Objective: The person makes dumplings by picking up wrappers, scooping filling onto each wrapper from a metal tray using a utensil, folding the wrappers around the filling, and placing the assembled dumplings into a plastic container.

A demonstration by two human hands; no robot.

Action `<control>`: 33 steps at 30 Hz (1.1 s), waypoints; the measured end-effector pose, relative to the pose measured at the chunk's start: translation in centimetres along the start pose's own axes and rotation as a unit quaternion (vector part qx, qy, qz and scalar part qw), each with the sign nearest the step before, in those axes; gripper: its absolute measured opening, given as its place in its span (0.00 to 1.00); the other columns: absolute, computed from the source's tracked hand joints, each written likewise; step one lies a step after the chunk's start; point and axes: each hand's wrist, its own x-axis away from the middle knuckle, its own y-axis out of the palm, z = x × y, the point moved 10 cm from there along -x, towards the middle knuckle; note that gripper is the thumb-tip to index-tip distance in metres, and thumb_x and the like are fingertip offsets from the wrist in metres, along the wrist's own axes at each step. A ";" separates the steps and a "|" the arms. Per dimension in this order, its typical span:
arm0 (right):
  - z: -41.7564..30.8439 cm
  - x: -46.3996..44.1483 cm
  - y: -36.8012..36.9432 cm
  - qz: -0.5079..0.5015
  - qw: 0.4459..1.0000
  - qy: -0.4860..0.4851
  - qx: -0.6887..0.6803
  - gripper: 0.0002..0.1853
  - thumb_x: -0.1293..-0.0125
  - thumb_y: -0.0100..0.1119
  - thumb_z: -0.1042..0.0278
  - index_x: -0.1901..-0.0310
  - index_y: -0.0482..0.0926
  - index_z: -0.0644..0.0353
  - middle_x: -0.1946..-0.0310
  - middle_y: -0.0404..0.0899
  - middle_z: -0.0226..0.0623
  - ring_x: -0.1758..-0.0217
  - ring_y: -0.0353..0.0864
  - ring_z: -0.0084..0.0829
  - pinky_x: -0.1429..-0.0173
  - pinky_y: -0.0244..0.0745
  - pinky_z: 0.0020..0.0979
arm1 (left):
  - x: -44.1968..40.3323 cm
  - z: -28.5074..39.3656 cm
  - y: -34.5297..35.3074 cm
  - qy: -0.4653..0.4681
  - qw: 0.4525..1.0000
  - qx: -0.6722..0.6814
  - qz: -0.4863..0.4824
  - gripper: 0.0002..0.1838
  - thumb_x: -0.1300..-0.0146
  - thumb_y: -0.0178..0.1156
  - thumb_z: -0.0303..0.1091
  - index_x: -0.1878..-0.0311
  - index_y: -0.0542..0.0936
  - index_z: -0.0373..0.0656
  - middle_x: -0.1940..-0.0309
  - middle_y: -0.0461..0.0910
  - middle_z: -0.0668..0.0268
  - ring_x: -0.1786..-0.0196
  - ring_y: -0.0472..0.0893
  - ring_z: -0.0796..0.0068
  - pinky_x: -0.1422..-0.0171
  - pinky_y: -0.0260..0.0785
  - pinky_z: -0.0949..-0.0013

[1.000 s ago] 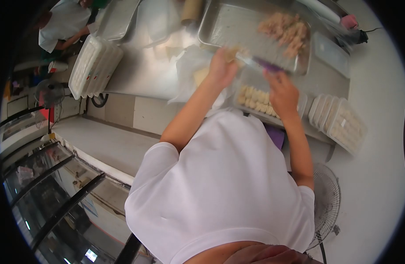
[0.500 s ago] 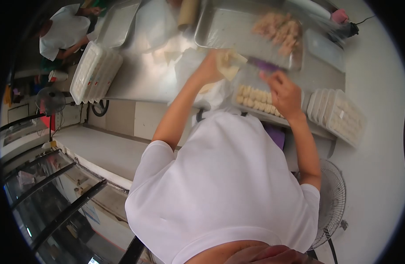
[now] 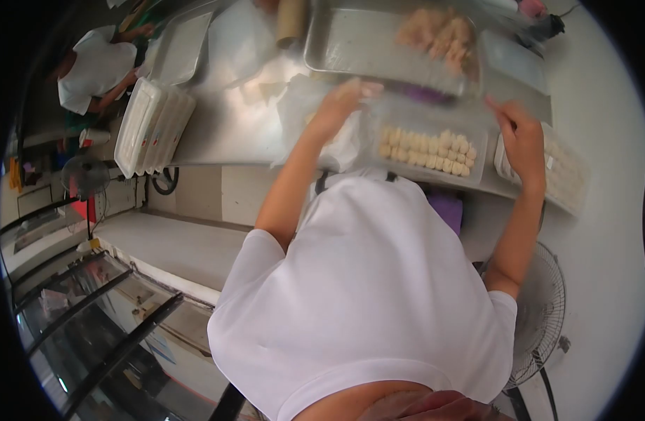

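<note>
1. The right hand (image 3: 522, 133) had moved out to the right, away from the left hand (image 3: 336, 109), and hung near the stacked clear trays of pale pieces (image 3: 557, 168). Its index finger reached forward while the others curled in; blur hid whether the fingertips pinched anything.

2. The left hand was over the steel table (image 3: 217, 137), beside a crumpled white sheet (image 3: 294, 116). Its fingers pointed toward the right, but motion blur left it impossible to tell whether they gripped something. The pale, square wrapper seen there half a second earlier no longer showed clearly.

3. The blurred purple handle (image 3: 424, 94) lay by the near edge of the shallow metal tray (image 3: 350, 42), apart from both hands. The right hand had therefore parted from the tool it held a second before.

4. With that hand off to the side, the small, pale, rounded dough pieces (image 3: 427, 149) came into full view. They sat in close rows in a clear plastic tub (image 3: 482, 158), between the two hands and close to the body.

5. A loose, pinkish heap of filling (image 3: 441, 38) occupied the right part of the metal tray, beyond the tub. The upright stack of white containers (image 3: 150, 130) stood well to the left.
</note>
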 end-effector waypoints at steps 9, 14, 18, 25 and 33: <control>13.8 6.2 13.5 0.139 0.966 0.193 0.098 0.14 0.30 0.49 0.67 0.49 0.82 0.50 0.59 0.82 0.42 0.56 0.82 0.42 0.52 0.75 0.40 | 0.5 -3.6 -1.0 0.020 0.922 0.386 0.031 0.14 0.27 0.50 0.49 0.55 0.77 0.50 0.42 0.73 0.60 0.37 0.68 0.61 0.34 0.60 0.56; 13.7 9.0 14.8 0.202 0.946 0.227 -0.108 0.14 0.33 0.53 0.72 0.49 0.83 0.54 0.61 0.82 0.42 0.64 0.80 0.39 0.57 0.74 0.34 | 0.6 -2.8 -2.2 -0.032 0.885 0.428 0.183 0.33 0.37 0.52 0.65 0.88 0.64 0.50 0.67 0.77 0.70 0.55 0.72 0.70 0.47 0.66 0.64; 12.5 11.7 14.7 0.227 0.923 0.258 -0.173 0.14 0.34 0.55 0.75 0.48 0.82 0.57 0.61 0.82 0.38 0.67 0.77 0.31 0.60 0.72 0.28 | 0.1 -4.3 -1.6 -0.047 0.919 0.370 0.129 0.33 0.37 0.50 0.66 0.87 0.65 0.50 0.70 0.74 0.71 0.58 0.71 0.69 0.48 0.65 0.64; 13.9 18.2 10.3 0.334 0.872 0.287 -0.215 0.14 0.33 0.55 0.77 0.47 0.81 0.59 0.63 0.81 0.34 0.66 0.73 0.22 0.56 0.70 0.21 | -1.7 -8.2 3.6 -0.020 0.982 0.189 -0.010 0.12 0.30 0.50 0.32 0.73 0.67 0.43 0.66 0.72 0.65 0.60 0.72 0.72 0.54 0.67 0.70; 15.9 24.8 9.2 0.395 0.835 0.301 -0.238 0.15 0.33 0.55 0.77 0.46 0.81 0.60 0.60 0.82 0.34 0.64 0.74 0.21 0.56 0.70 0.21 | -2.8 -13.7 9.9 -0.152 0.974 -0.164 -0.040 0.10 0.33 0.51 0.29 0.57 0.77 0.33 0.67 0.76 0.62 0.68 0.73 0.75 0.65 0.66 0.73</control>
